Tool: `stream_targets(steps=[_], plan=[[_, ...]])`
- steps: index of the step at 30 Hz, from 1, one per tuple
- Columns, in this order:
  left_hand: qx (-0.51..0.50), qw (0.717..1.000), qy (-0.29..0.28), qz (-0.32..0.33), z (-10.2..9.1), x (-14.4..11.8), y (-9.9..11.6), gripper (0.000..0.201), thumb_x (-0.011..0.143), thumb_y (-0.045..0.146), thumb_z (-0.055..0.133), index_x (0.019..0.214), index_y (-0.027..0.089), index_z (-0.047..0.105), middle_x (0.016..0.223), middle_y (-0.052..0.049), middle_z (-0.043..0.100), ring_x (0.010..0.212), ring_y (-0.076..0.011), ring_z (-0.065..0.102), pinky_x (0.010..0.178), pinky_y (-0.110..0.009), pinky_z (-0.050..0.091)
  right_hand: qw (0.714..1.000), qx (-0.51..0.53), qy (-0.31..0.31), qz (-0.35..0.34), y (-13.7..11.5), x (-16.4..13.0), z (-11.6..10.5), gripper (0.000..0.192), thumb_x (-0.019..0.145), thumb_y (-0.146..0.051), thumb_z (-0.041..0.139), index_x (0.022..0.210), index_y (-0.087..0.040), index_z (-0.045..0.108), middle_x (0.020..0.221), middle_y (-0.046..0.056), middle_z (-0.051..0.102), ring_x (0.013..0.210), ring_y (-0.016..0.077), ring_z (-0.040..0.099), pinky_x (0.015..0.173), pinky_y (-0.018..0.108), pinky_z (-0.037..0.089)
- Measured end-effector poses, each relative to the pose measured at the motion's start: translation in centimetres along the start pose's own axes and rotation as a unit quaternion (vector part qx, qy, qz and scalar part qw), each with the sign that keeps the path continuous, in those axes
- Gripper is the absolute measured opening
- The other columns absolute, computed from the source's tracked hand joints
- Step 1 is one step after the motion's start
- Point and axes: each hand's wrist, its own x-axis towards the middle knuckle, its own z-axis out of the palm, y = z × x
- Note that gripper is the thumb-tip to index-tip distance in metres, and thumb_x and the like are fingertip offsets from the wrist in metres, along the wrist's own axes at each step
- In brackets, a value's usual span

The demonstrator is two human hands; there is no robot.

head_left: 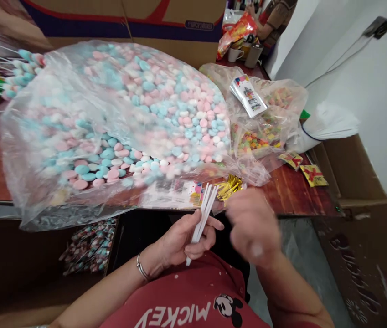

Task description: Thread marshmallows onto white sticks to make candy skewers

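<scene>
Glossy clear plastic bag (pixel 43 136), wooden table (pixel 292 191)

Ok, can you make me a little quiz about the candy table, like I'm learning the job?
1. True or false: the left hand holds a bunch of white sticks.
2. Which colours are the candies in the big clear bag? A) pink, blue and white B) black and orange C) only purple
3. Fill in: the gold twist ties lie on the wooden ____, near the blurred right hand.

Key
1. True.
2. A.
3. Table.
</scene>
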Motion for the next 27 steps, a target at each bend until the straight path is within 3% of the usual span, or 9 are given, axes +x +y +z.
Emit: stream_targets(steps=[2, 5, 8, 12, 15, 18, 22, 25, 27], plan=[[-0.062, 0.997, 0.037, -0.026, 0.9, -0.5, 0.9, 0.042, 0.073, 0.052, 0.074, 0.082, 0.011, 0.070, 0.063, -0.002, 0.064, 0.043, -0.0050, 0.048, 0.040, -0.016, 0.038, 0.988, 0.003, -0.076, -0.133, -1.0, -0.8, 2.6, 0.024, 0.087, -0.013, 0.044, 0.067, -0.023, 0.054, 0.066, -0.001, 0.060, 0.065, 0.0146, 0.059, 0.061, 0.031, 0.053], [-0.108, 0.987, 0.107, -0.045, 1.9, -1.4, 2.6, 0.029, 0.071, 0.038, 0.079, 0.080, 0.011, 0.070, 0.066, -0.002, 0.064, 0.057, -0.0086, 0.058, 0.055, -0.017, 0.049, 0.973, -0.029, -0.120, -0.197, -1.9, -1.7, 5.7, 0.027, 0.085, -0.015, 0.048, 0.062, -0.027, 0.059, 0.061, -0.005, 0.057, 0.063, 0.0129, 0.056, 0.068, 0.026, 0.057], [-0.075, 0.982, 0.161, 0.064, 2.2, -2.2, 4.2, 0.021, 0.070, 0.028, 0.079, 0.068, 0.011, 0.066, 0.061, 0.001, 0.059, 0.052, -0.0051, 0.052, 0.052, -0.014, 0.046, 0.961, -0.073, -0.147, -0.222, -2.1, -2.5, 6.6, 0.026, 0.088, -0.020, 0.049, 0.072, -0.032, 0.067, 0.070, -0.007, 0.064, 0.078, 0.0129, 0.061, 0.088, 0.026, 0.057], [-0.028, 0.936, 0.183, 0.300, 3.0, -2.3, 5.5, 0.029, 0.069, 0.031, 0.081, 0.061, 0.014, 0.059, 0.057, 0.004, 0.053, 0.050, -0.0052, 0.046, 0.049, -0.015, 0.043, 0.977, -0.099, -0.037, -0.183, -2.0, -3.4, 6.6, 0.028, 0.096, -0.038, 0.044, 0.091, -0.028, 0.069, 0.104, -0.002, 0.070, 0.116, 0.0180, 0.056, 0.113, 0.040, 0.043], [-0.047, 0.921, 0.180, 0.342, 3.8, -1.9, 5.3, 0.029, 0.066, 0.032, 0.084, 0.065, 0.015, 0.060, 0.063, 0.002, 0.057, 0.059, -0.0088, 0.055, 0.056, -0.017, 0.048, 0.983, -0.146, 0.030, -0.105, -1.8, -3.6, 7.4, 0.038, 0.100, -0.038, 0.035, 0.108, -0.019, 0.066, 0.117, 0.007, 0.066, 0.126, 0.0222, 0.049, 0.117, 0.045, 0.035], [-0.067, 0.920, 0.204, 0.329, 4.0, -1.6, 4.8, 0.030, 0.063, 0.028, 0.086, 0.068, 0.014, 0.061, 0.067, 0.001, 0.060, 0.061, -0.0086, 0.057, 0.056, -0.017, 0.050, 0.984, -0.164, 0.008, -0.063, -1.2, -3.2, 7.7, 0.044, 0.101, -0.035, 0.030, 0.126, -0.012, 0.057, 0.123, 0.013, 0.063, 0.132, 0.0259, 0.043, 0.118, 0.051, 0.029], [-0.037, 0.887, 0.229, 0.400, 2.7, -2.8, 5.5, 0.033, 0.070, 0.032, 0.083, 0.063, 0.014, 0.056, 0.051, 0.007, 0.041, 0.040, -0.0031, 0.036, 0.037, -0.013, 0.032, 0.995, -0.072, -0.047, -0.052, 0.7, -1.4, 5.9, 0.052, 0.101, -0.043, 0.031, 0.140, -0.010, 0.043, 0.127, 0.018, 0.058, 0.130, 0.0295, 0.045, 0.108, 0.053, 0.040], [0.006, 0.856, 0.248, 0.453, 1.7, -4.3, 7.4, 0.033, 0.073, 0.035, 0.080, 0.064, 0.015, 0.056, 0.049, 0.008, 0.035, 0.036, -0.0018, 0.028, 0.034, -0.012, 0.021, 0.996, -0.035, -0.069, 0.042, 3.1, 1.4, 5.3, 0.041, 0.099, -0.020, 0.036, 0.139, -0.018, 0.046, 0.120, 0.013, 0.060, 0.117, 0.0239, 0.054, 0.101, 0.044, 0.047], [0.029, 0.851, 0.249, 0.461, 1.2, -5.0, 8.7, 0.034, 0.072, 0.040, 0.080, 0.066, 0.015, 0.058, 0.049, 0.007, 0.038, 0.036, -0.0020, 0.030, 0.034, -0.012, 0.022, 0.986, -0.024, -0.151, 0.063, 4.7, 3.5, 6.5, 0.040, 0.097, -0.014, 0.035, 0.132, -0.021, 0.053, 0.114, 0.011, 0.061, 0.107, 0.0214, 0.058, 0.094, 0.040, 0.050]])
